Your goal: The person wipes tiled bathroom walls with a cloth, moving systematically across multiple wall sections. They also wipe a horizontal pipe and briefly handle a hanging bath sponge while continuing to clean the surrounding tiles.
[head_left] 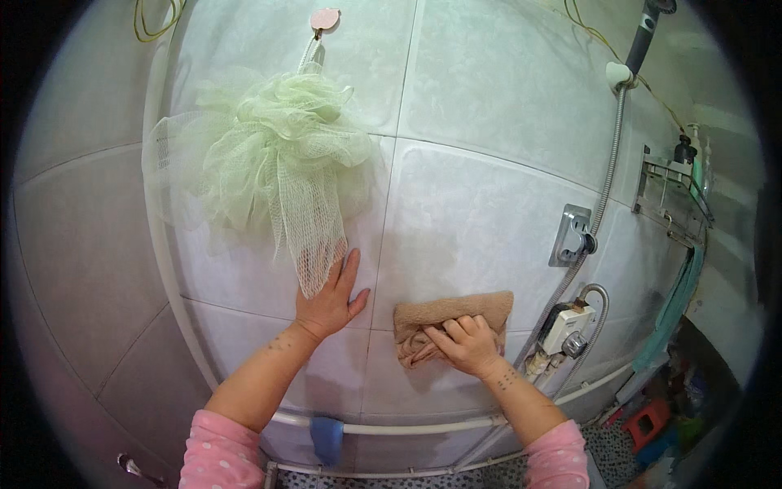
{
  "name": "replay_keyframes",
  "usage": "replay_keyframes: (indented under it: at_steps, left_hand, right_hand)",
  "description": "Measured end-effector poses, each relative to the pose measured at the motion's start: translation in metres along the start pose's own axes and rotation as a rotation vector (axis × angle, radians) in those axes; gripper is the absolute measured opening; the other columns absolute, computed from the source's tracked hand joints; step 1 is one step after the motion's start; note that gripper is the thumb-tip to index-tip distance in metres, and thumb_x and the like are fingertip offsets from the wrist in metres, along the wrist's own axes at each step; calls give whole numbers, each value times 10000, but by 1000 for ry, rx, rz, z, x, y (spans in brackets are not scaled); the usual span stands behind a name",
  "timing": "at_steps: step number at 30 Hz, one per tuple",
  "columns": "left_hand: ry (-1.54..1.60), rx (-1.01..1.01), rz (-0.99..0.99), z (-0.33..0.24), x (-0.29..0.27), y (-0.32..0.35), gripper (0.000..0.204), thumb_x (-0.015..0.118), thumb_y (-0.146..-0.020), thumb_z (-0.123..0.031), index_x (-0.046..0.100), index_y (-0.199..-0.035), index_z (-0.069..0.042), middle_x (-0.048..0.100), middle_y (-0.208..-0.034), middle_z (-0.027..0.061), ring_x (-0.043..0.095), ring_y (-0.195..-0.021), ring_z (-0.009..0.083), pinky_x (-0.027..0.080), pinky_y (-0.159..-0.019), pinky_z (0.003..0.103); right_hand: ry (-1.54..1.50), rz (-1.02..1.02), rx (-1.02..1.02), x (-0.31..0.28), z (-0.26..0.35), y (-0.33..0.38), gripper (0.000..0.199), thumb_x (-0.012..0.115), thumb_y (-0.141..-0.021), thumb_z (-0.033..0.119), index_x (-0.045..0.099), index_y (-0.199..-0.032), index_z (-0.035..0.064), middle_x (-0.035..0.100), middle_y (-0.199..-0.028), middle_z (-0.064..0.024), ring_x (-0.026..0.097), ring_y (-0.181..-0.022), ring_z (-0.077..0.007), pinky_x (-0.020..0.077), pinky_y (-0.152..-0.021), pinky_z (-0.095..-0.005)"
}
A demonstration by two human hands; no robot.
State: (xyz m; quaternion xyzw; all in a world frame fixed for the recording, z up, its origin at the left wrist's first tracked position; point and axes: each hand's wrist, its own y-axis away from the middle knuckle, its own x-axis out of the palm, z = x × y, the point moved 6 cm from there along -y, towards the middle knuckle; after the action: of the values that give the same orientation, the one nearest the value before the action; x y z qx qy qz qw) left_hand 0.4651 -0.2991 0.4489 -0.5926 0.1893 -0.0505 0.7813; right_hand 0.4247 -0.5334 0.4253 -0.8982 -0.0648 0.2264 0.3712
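Observation:
My right hand (470, 345) presses a folded brown towel (452, 310) against the pale tiled wall (472, 220), its fingers curled into the cloth. Farther left, my left hand (327, 301) rests on the tiles with fingers stretched out and nothing held. A big light green mesh bath puff (273, 151) hangs just above it from a pink hook (325, 19). The puff's loose lower end hangs over some of my left fingertips and partly hides them.
At right are a shower hose (611, 155), a metal bracket (573, 236) and a white water valve box (568, 326). Beyond them hang a wire shelf (669, 187) with bottles and a teal cloth (672, 314). White pipes (423, 429) cross low, a blue cloth (327, 440) over one.

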Motion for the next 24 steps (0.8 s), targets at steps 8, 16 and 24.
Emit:
replay_keyframes:
  at_steps: [8, 16, 24]
  left_hand:
    - [-48, -2, 43, 3, -9, -4, 715, 676, -760, -353, 445, -1364, -49, 346, -1472, 183, 404, -1275, 399, 334, -1020, 544]
    - [35, -19, 52, -7, 3, -8, 701, 684, -748, -312, 451, -1355, -50, 360, -1461, 195, 465, -1211, 379, 375, -1028, 470]
    - [148, 4, -83, 12, -7, 9, 662, 639, -783, -345, 443, -1332, -30, 396, -1406, 190, 346, -1317, 405, 217, -1074, 603]
  right_hand:
    - [45, -267, 1, -65, -130, -132, 450, 725, -660, 215, 666, -1097, 120, 532, -1002, -73, 529, -937, -274, 403, -775, -414]
    - [352, -551, 327, -104, -244, -249, 497, 701, -752, 178, 611, -1240, 163, 517, -1249, -62, 439, -1174, -283, 376, -991, -412]
    - [31, -244, -71, -36, -70, -188, 410, 693, -748, 160, 652, -1156, 147, 567, -1285, -36, 468, -1237, -248, 327, -1043, -430]
